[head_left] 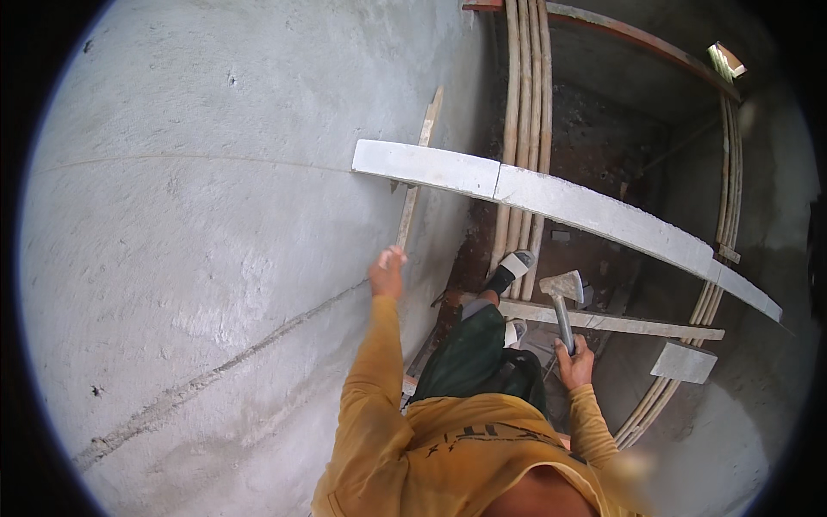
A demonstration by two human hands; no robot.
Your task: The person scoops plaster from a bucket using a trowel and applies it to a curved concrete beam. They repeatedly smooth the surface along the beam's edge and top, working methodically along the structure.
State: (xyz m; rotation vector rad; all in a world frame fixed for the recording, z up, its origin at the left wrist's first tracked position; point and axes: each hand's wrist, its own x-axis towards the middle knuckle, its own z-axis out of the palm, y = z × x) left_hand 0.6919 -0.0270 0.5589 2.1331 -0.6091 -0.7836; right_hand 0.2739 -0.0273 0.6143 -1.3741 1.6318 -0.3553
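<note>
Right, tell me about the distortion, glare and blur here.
Head view: the row of pale blocks bows, at least partly from the fisheye lens; head view, upper right: a bright patch looks washed out; head view, lower right: a smudge is blurred, its nature unclear; head view, centre right: the tool head looks fairly sharp.

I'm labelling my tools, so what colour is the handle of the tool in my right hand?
The handle is grey, seen best in the head view.
</note>
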